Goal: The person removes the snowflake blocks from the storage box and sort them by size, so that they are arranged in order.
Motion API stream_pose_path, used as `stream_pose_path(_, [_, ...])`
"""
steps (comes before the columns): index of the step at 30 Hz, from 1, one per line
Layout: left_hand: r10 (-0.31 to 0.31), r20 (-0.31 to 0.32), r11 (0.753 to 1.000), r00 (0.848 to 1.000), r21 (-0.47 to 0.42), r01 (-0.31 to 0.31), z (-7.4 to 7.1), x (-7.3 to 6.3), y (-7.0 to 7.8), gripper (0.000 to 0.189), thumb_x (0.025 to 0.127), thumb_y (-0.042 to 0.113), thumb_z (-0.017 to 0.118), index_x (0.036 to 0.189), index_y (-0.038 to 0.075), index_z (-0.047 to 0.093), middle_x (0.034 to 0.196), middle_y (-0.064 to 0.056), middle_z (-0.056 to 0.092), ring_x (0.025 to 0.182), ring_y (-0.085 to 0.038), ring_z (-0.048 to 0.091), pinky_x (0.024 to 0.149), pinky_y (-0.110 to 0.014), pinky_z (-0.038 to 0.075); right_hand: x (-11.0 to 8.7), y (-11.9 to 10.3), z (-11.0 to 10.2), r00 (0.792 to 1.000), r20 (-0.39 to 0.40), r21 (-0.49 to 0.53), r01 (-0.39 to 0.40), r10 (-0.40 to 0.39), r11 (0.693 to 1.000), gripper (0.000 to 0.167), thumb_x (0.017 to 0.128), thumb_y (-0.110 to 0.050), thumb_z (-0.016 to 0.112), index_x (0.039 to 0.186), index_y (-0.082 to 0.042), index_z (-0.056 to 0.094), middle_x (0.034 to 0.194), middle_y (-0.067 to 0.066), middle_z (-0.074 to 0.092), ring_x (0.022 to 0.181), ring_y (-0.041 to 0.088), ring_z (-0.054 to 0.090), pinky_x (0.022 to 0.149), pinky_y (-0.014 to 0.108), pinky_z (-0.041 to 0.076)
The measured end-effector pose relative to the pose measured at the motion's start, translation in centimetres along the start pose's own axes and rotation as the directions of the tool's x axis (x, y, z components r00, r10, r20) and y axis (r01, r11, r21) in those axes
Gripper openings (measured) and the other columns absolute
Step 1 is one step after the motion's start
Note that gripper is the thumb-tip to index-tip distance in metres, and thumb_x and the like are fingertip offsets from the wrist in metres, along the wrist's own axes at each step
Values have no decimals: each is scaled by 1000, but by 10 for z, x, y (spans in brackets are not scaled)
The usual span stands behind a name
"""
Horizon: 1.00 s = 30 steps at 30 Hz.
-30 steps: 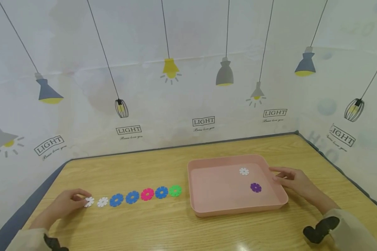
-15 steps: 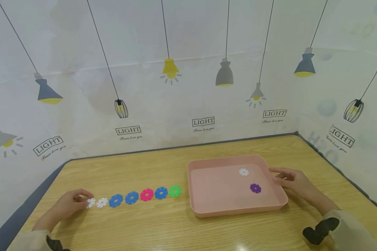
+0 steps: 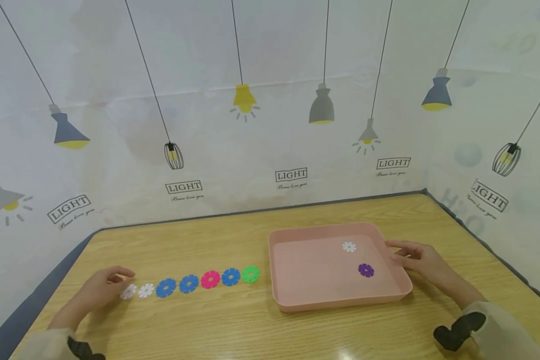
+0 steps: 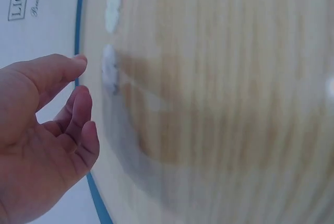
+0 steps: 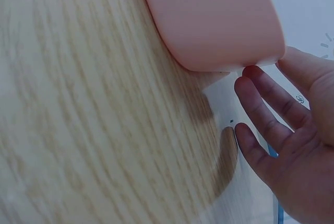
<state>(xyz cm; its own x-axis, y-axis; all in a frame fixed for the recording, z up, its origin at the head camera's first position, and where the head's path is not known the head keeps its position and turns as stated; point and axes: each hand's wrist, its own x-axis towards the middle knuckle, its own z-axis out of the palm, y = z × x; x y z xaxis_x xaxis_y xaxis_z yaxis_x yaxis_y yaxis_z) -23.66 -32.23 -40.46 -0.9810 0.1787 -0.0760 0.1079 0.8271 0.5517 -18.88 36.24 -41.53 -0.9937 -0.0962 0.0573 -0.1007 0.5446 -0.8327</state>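
At the left of the table, my left hand (image 3: pixel 100 289) hovers beside a white flower-shaped disc (image 3: pixel 128 291) with its thumb and fingers apart. In the left wrist view that disc (image 4: pixel 110 70) lies on the wood, clear of the fingertips. It ends a row with another white disc (image 3: pixel 146 290), blue discs (image 3: pixel 166 287), a pink disc (image 3: pixel 210 279) and a green disc (image 3: pixel 251 274). My right hand (image 3: pixel 425 262) holds the right side of a pink tray (image 3: pixel 328 301), thumb at the rim, fingers against the outer wall (image 5: pixel 219 31). The thumb tip is hidden in the right wrist view.
Inside the tray lie a white disc (image 3: pixel 349 247) and a purple disc (image 3: pixel 366 270). A wooden table (image 3: pixel 198 330) spreads under everything. A cloth backdrop (image 3: pixel 252 150) printed with lamps encloses its back and sides.
My left hand slides the end white disc slightly right, nearer its neighbour, then lets go and its fingers part. My right hand and the tray stay in place.
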Motion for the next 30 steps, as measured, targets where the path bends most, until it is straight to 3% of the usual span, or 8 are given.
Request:
stream_pose_path(5, [102,-27,995,994,-14,-102,3,7,31,25,89,9,57,111,-5,58,104,-23,57,91,-35,55,72,-45,47,-1,1,0,1000,2,3,-3,3,1000,49,90,-24,60,129,3,48,97,14,62,79,13,59,65,27,49])
stream_pose_path(8, [184,-37,982,982,-31,-185,9,14,60,25,89,8,56,112,-4,58,104,-20,57,89,-31,56,72,-43,48,-2,1,0,1000,0,1,-4,4,1000,49,90,-24,60,130,3,48,98,15,62,80,14,59,65,26,49])
stream_pose_path(13, [272,-19,959,962,-72,-273,24,28,112,23,90,8,56,112,0,59,108,-18,55,90,-27,54,72,-40,48,-2,1,0,1000,-1,-14,-14,14,1000,50,90,-25,60,130,2,48,99,15,62,82,14,58,66,26,48])
stream_pose_path(16, [353,-3,931,936,-94,-352,37,35,142,21,90,7,56,110,3,60,109,-16,55,90,-25,55,73,-37,47,-1,1,1,999,-4,-31,-33,33,999,51,89,-28,60,130,0,48,100,14,62,84,16,58,67,26,48])
stream_pose_path(20, [460,29,885,887,-94,-456,50,43,176,19,90,8,57,108,6,61,109,-11,56,89,-21,55,73,-34,47,1,1,1,999,-2,-34,-36,36,999,52,89,-29,60,131,-1,48,100,14,62,85,19,57,68,26,48])
stream_pose_path(26, [552,57,833,832,-91,-546,57,52,221,19,90,9,57,108,9,61,108,-7,57,89,-18,56,72,-32,48,1,1,2,1000,-1,-26,-27,27,999,51,90,-29,60,131,-1,48,100,15,62,84,19,57,67,26,48])
stream_pose_path(30, [617,63,786,784,-99,-610,63,62,247,19,89,8,57,108,6,62,107,-9,59,89,-20,57,73,-32,48,-1,0,1,999,-5,-28,-32,31,999,51,90,-29,59,131,-1,48,102,16,61,86,19,57,68,26,48])
